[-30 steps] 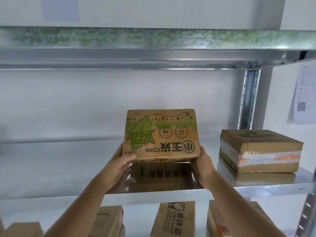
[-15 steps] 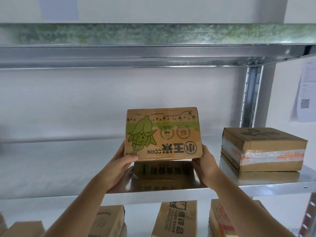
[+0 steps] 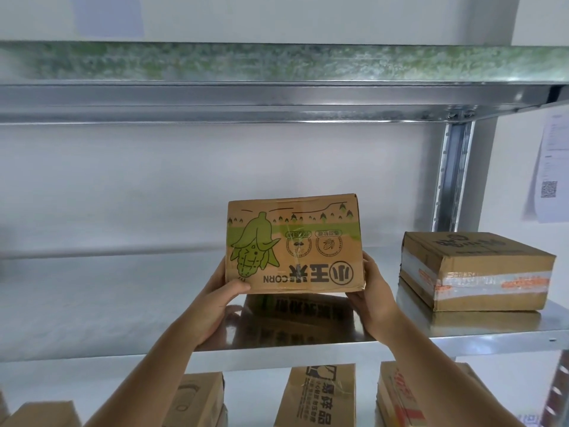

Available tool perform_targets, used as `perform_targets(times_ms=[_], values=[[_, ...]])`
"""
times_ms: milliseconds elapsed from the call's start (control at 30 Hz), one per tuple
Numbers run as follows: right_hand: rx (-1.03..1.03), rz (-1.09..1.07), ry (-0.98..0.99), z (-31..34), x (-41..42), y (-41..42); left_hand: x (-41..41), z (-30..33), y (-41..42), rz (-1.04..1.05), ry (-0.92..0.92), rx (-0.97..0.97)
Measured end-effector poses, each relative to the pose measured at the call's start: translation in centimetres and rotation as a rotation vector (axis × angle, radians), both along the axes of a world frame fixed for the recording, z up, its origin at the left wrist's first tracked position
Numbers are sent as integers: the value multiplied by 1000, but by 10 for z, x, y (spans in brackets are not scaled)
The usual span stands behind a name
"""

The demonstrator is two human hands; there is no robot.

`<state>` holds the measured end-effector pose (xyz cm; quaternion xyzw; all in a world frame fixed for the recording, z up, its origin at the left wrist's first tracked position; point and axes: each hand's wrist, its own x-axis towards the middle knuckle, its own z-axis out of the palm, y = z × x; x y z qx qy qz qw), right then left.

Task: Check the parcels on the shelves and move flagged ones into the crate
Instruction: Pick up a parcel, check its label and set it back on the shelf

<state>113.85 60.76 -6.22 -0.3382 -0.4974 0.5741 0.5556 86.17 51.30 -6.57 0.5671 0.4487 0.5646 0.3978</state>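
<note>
Both bare forearms reach up and forward from the bottom of the view, angled in toward each other. The left hand [image 3: 220,295] is raised with its palm turned inward and its thumb bent across the front near the lower left corner of the box [image 3: 294,245] it holds. The right hand [image 3: 374,295] mirrors it on the other side, palm inward, thumb lying along the lower right edge. The other fingers of both hands are hidden, so each grip shows only in part.

matt cardboard corn box [image 3: 294,243] above a glossy, mirror-smooth metal shelf [image 3: 123,309].
</note>
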Motion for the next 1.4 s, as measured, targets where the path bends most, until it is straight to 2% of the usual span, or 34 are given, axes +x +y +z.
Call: perform_targets(times_ms=[167, 300, 433, 500, 667, 833, 1033, 1400], values=[[2, -44, 41, 1, 4, -7, 2, -2, 6, 115, 79, 46], [30, -32, 78, 0, 6, -9, -2, -5, 8, 280, 69, 26], [95, 35, 33, -1, 6, -12, -2, -9, 14, 371, 274, 94], [117, 87, 11, 1, 4, -17, -1, -8, 15, 387, 352, 66], [188, 118, 2, 1, 4, -19, 14, 2, 3, 252, 350, 26], [238, 178, -86, 2, 4, -22, 13, 5, -3, 104, 384, 40], [254, 232, -166, 2, 4, -21, 19, 7, -5, 118, 336, 54], [218, 203, -154, 4, 2, -24, 17, 8, -7, 85, 271, 63]])
